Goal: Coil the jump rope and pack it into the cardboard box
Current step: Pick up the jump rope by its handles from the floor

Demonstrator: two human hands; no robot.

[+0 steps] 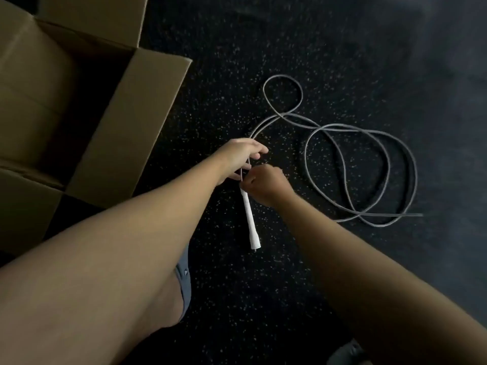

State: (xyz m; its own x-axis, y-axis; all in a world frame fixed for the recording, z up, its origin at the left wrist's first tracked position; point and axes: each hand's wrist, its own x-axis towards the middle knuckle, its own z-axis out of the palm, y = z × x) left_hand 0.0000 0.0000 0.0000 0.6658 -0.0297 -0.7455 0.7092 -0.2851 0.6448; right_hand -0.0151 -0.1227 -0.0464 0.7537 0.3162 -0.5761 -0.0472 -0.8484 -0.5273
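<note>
A grey jump rope [361, 159] lies in loose loops on the dark speckled floor, right of centre. Its white handle [250, 219] hangs downward below my hands. My right hand [266, 184] is closed around the top of that handle. My left hand [241, 156] pinches the rope just above it, with a short bend of rope held between the fingers. The open cardboard box [147, 106] stands at the left, its flaps spread and its inside in shadow.
The floor [263, 299] is black rubber with pale flecks. My knee and grey shorts [184, 280] show at the lower left. A dark shoe tip [347, 351] sits at the bottom edge.
</note>
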